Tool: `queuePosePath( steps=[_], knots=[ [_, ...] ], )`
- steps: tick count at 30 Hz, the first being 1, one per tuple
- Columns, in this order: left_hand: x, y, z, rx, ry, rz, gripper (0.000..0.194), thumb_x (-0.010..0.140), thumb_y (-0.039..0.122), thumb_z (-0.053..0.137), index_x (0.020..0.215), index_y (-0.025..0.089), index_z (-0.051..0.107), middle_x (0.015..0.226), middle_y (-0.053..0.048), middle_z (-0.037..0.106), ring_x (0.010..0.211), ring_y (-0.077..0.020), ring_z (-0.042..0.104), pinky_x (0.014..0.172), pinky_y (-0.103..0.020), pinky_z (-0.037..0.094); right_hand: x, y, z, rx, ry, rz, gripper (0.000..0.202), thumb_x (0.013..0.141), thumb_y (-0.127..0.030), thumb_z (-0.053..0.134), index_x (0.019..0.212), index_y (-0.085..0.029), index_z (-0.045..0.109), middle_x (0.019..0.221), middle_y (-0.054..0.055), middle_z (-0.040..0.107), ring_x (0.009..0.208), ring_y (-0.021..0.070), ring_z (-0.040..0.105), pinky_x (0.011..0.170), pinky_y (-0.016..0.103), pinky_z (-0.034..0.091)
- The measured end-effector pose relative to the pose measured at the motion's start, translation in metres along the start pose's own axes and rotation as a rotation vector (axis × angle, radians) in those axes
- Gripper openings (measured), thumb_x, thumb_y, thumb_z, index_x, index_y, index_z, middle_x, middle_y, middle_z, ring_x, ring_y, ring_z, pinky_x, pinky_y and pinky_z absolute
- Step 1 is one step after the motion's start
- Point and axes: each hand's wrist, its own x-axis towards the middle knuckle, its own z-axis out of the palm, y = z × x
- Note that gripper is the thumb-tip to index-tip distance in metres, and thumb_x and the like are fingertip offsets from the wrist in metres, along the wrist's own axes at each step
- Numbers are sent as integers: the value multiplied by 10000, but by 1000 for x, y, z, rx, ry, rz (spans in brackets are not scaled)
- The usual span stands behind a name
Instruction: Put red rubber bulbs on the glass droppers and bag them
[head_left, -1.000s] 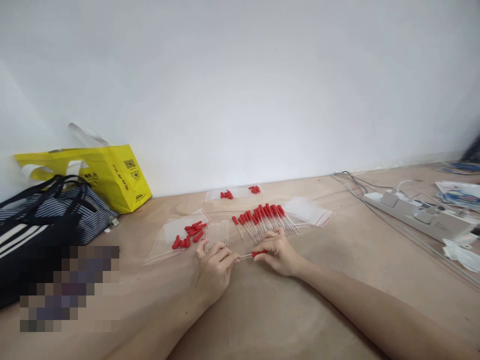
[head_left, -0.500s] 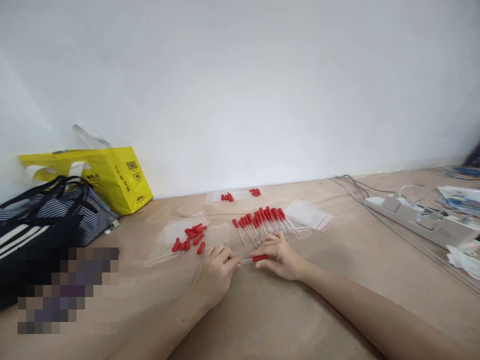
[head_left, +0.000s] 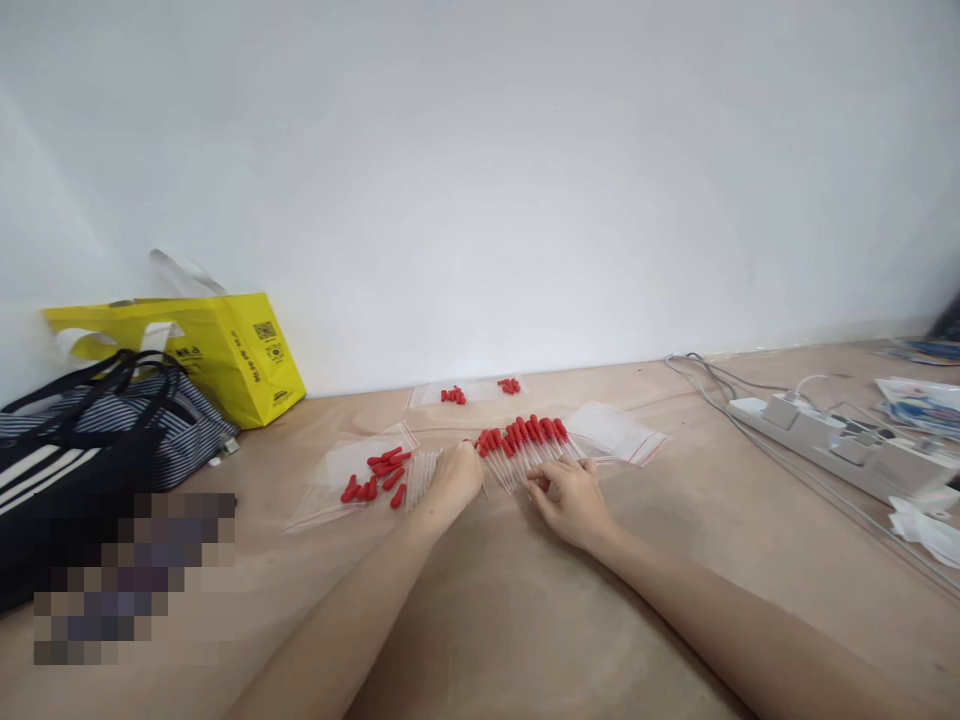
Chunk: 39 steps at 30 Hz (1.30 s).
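Observation:
A row of clear droppers with red bulbs (head_left: pixel 534 430) lies fanned on the brown table. My left hand (head_left: pixel 459 475) is at the row's left end, its fingers hidden behind the back of the hand. My right hand (head_left: pixel 571 498) rests by the lower tips of the droppers, fingers curled with a gap between thumb and forefinger, and nothing shows in it. Left of my left hand are bare clear tubes (head_left: pixel 422 472) side by side. Loose red bulbs (head_left: pixel 390 465) lie on a clear plastic bag (head_left: pixel 346 462) farther left.
Another bag with red bulbs (head_left: pixel 453 396) lies near the wall. A clear bag (head_left: pixel 619 428) sits right of the droppers. A yellow bag (head_left: pixel 255 350) and a striped bag (head_left: pixel 196 425) stand left; a power strip (head_left: pixel 832 435) with cables lies right.
The dropper that was between my hands is no longer seen there. My left hand has moved up and right to the row's left end; my right hand has shifted slightly right and opened.

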Motion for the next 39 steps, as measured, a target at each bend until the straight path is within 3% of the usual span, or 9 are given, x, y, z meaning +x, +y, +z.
queuePosePath(
  steps=[6,12,21,25,29,34,39],
  knots=[
    [6,6,7,-9,-34,-146,189,723,80,423,880,133,515,787,-119,646,712,-222,610,554,-272,379,1,-3,-1,16,-22,64,100,761,-221,499,752,-219,599,664,-12,617,729,159,508,694,306,209],
    [17,9,12,-40,-113,-220,154,698,145,486,850,144,511,794,-96,640,725,-215,602,557,-257,385,0,-8,-2,28,-33,75,117,766,-209,490,765,-221,606,665,-14,621,732,150,504,705,300,203],
    [15,5,11,-47,-98,-153,103,707,229,527,788,165,522,751,-49,636,661,-177,588,537,-238,365,1,-5,-2,15,-43,80,120,767,-225,491,773,-219,611,663,-5,610,744,152,500,707,293,206],
    [8,-18,1,-17,-33,-115,85,729,262,506,723,183,539,692,-21,632,638,-166,580,539,-236,358,0,-5,-3,12,-46,63,125,769,-217,485,757,-214,610,651,-7,609,729,146,495,699,289,199],
    [-10,-64,-16,49,75,-83,112,745,250,471,704,189,554,652,-15,613,687,-179,566,591,-252,366,-3,-10,0,-12,-32,11,127,766,-202,488,727,-215,608,649,-16,609,716,135,480,685,288,180],
    [-38,-117,-29,135,185,-42,214,760,330,440,648,199,568,674,-30,587,743,-208,524,684,-300,365,-4,-30,18,-77,-42,-165,118,759,-231,510,695,-204,605,659,-3,597,717,136,452,657,298,163],
    [-55,-127,-20,169,252,119,242,767,378,446,702,213,610,738,-27,601,755,-196,511,714,-307,351,6,-51,37,-87,-58,-240,136,763,-228,489,681,-188,590,661,5,598,714,141,444,643,309,154]
  ],
)
